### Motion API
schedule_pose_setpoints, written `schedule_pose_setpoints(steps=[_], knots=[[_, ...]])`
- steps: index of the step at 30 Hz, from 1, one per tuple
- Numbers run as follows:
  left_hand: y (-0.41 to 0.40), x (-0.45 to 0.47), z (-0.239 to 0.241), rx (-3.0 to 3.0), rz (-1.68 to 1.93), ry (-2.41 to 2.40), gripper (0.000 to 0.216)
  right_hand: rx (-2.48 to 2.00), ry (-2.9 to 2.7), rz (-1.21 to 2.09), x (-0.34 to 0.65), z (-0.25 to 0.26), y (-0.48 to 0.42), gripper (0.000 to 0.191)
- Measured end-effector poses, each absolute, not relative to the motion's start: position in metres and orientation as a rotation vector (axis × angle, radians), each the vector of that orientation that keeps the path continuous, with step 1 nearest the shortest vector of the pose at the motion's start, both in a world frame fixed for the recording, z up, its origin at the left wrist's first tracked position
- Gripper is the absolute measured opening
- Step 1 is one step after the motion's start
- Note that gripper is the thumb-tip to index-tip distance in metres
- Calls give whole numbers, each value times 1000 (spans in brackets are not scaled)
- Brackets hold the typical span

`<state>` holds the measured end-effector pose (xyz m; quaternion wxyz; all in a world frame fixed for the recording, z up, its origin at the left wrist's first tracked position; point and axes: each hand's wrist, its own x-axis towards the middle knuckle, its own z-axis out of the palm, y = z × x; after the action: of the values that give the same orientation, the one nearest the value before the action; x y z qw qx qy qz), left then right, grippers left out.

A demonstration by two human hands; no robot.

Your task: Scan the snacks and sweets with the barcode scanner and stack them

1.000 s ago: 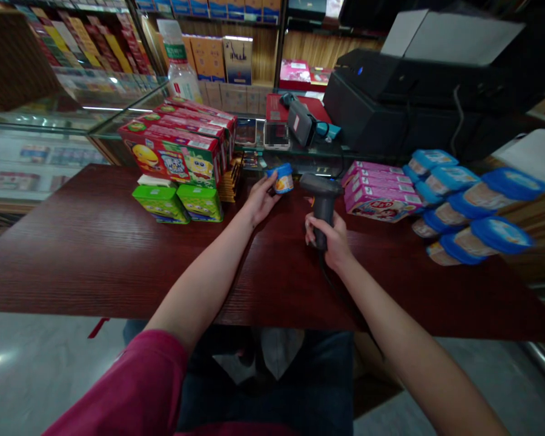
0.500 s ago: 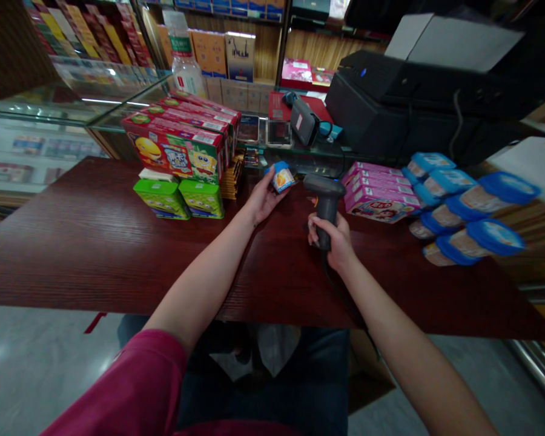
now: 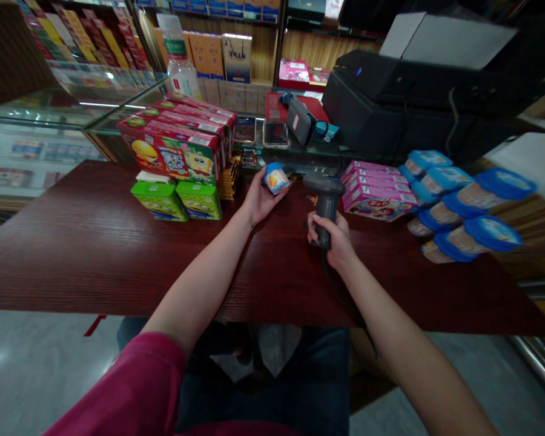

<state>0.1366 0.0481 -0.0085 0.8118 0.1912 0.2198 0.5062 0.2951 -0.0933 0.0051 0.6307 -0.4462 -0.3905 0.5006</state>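
My left hand (image 3: 262, 200) is closed around a small tub (image 3: 276, 179) with a blue lid and an orange-and-white label, tilted above the counter. In my right hand (image 3: 332, 235) is a dark grey barcode scanner (image 3: 326, 200), gripped by its handle with its head turned toward the tub. The scanner's cable (image 3: 333, 281) runs down past my right forearm. To the right of the scanner stand several pink boxes (image 3: 376, 197). Left of my left hand are two green containers (image 3: 198, 200) in front of stacked red boxes (image 3: 170, 145).
Stacked blue-lidded tubs (image 3: 493, 233) stand on the right of the dark red wooden counter (image 3: 95, 260). A glass display case (image 3: 131, 100) lies behind, with a plastic bottle (image 3: 180, 60) on it. A black machine (image 3: 390, 115) fills the back right.
The tub in my left hand has shifted slightly left, and its label has turned a little. My right hand and the scanner are almost still.
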Motion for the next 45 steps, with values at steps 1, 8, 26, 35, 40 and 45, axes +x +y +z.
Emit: schedule_pose_setpoints(steps=[1,8,26,35,40,45], knots=[[47,136,-7,402,1080,462,39,-1021,-898,1146,295,5,-94,40],[36,139,-4,450,1151,468,37,-1025,-907,1143,296,5,-94,37],[38,137,0,424,1070,539,55,-1002,-1024,1228,294,9,-100,50],[47,139,-10,439,1083,612,53,-1034,-1113,1243,290,5,-103,44],[48,141,-11,441,1069,541,54,-1027,-1113,1226,288,7,-106,43],[48,140,-11,454,1059,573,50,-1019,-1082,1234,285,10,-109,45]])
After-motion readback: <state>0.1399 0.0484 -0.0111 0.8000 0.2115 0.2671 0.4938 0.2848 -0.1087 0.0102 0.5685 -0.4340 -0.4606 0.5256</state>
